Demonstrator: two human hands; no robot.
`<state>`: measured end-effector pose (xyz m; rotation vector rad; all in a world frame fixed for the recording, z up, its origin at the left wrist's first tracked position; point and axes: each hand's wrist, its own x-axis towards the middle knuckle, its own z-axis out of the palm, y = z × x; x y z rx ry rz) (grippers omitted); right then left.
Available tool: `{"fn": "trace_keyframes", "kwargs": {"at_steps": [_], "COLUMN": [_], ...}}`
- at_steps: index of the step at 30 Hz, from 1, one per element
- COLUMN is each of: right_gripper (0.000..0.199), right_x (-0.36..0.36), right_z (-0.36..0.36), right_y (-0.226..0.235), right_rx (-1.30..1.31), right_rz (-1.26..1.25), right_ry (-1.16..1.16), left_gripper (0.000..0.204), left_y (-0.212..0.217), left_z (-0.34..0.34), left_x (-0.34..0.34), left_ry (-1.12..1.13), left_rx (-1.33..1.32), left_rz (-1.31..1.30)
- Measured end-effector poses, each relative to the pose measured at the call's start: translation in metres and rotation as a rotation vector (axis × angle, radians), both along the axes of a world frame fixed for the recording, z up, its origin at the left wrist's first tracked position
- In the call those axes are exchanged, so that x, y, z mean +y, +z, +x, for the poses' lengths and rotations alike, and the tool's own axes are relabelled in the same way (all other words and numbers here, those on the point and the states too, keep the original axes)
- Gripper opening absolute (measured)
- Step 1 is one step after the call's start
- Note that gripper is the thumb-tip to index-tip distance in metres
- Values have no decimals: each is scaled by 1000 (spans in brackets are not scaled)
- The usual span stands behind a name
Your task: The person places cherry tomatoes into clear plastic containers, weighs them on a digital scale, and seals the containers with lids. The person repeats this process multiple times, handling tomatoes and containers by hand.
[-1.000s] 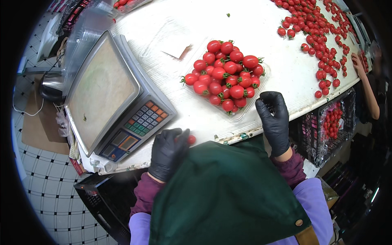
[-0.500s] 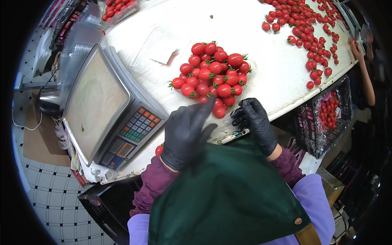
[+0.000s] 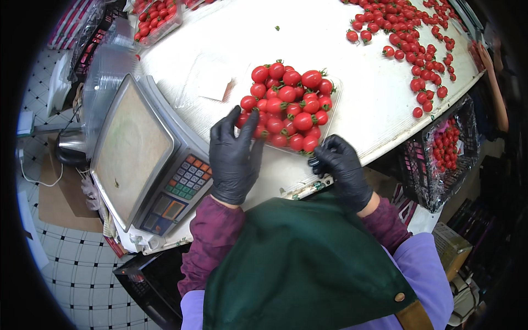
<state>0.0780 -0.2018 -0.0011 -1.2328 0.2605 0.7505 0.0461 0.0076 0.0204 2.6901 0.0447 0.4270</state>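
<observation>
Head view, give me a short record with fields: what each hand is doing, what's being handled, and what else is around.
left hand: black-gloved left hand, fingers spread, touching the left edge of the tomato heap
right hand: black-gloved right hand, curled at the heap's near right corner
handled: clear tray of cherry tomatoes, piled high
surface: white table
left of hands: weighing scale with keypad
far right: loose tomatoes scattered
below table edge: dark crate of tomatoes

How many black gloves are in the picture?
2. The left glove lies spread on the near-left edge of the tomato pile; the right glove is curled at the pile's near-right corner, by the table edge. None seem hidden.
</observation>
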Motion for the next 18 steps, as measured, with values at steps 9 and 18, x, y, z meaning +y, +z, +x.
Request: {"fn": "trace_keyframes", "kwargs": {"at_steps": [9, 18], "right_gripper": [21, 26], "right_x": [-58, -42], "right_z": [62, 30], "right_y": [-6, -6], "right_rx": [-227, 66], "right_rz": [-123, 102], "right_ry": [-334, -383], "left_gripper": [51, 58], "left_y": [4, -1], "left_z": [31, 109], "left_x": [-35, -13], "left_ry": [-241, -177], "left_rx": [-27, -52], "left_rz": [-297, -384]}}
